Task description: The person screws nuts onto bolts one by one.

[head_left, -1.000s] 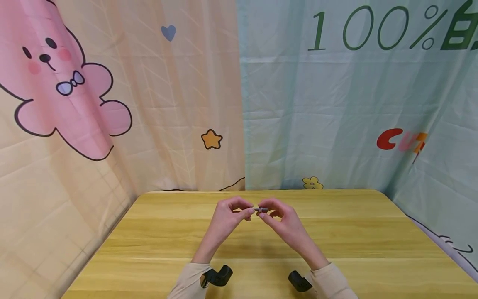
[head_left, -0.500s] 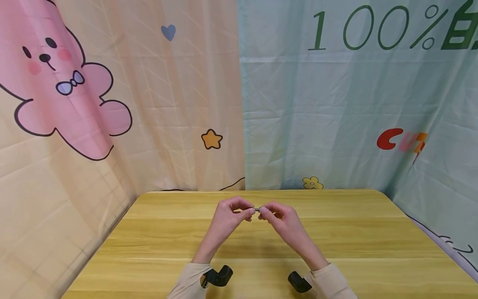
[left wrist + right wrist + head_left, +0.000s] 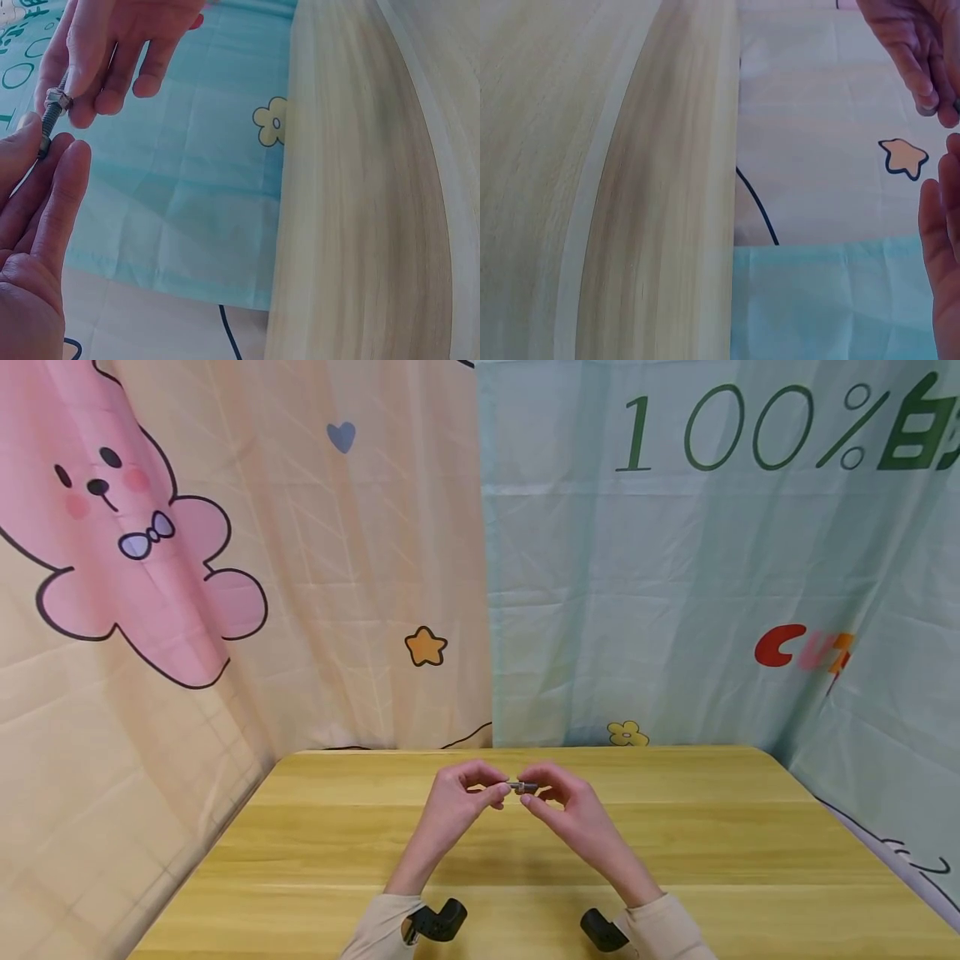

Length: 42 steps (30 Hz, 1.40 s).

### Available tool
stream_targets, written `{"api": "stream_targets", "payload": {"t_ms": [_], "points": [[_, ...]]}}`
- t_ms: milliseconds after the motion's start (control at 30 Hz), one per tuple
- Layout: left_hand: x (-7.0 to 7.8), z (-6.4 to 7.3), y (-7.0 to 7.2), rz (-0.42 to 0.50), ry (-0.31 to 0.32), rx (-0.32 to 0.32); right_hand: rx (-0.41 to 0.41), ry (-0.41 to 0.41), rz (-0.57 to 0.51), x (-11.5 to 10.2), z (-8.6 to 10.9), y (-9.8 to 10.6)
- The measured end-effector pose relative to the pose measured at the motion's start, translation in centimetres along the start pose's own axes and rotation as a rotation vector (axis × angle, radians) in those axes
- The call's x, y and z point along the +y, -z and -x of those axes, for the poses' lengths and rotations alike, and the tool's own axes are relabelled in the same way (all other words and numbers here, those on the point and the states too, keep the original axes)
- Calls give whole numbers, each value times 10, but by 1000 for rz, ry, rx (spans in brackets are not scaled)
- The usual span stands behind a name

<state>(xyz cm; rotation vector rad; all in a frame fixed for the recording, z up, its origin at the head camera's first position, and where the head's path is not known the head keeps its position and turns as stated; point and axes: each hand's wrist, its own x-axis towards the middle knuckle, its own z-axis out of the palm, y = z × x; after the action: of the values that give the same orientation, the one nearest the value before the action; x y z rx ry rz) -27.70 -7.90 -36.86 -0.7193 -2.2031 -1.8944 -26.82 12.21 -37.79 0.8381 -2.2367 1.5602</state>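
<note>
A small metal bolt [image 3: 51, 118] with a nut [image 3: 58, 98] threaded on it is held level above the table, between the two hands. In the head view, my left hand [image 3: 467, 789] pinches the bolt's left end between thumb and fingers. My right hand [image 3: 564, 800] curls thumb and index finger loosely round the nut end, its thumb a little below the bolt. The left wrist view has the left hand [image 3: 37, 225] at lower left and the right hand [image 3: 120, 49] above, its thumb partly covering the nut. Both hands are cut off at the right wrist view's edge.
A wood-grain table [image 3: 360, 843] lies beneath the hands. Printed curtains [image 3: 637, 577] hang behind it and at both sides. Each wrist carries a black camera mount [image 3: 442, 920] close above the table.
The right thumb and index finger were closed together over the nut half a second ago; now they are spread, baring nut and bolt end. The left hand keeps its pinch. The head view tilted slightly up.
</note>
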Motion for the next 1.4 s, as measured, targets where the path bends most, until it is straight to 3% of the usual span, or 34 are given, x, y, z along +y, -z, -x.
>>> {"api": "stream_targets", "payload": {"t_ms": [500, 867, 1400], "points": [[-1, 0, -1, -1, 2, 1, 8, -134, 28, 1, 2, -3], [2, -2, 0, 8, 30, 2, 7, -1, 0, 0, 1, -2], [-2, 0, -2, 10, -11, -2, 12, -87, 8, 3, 3, -4]]}}
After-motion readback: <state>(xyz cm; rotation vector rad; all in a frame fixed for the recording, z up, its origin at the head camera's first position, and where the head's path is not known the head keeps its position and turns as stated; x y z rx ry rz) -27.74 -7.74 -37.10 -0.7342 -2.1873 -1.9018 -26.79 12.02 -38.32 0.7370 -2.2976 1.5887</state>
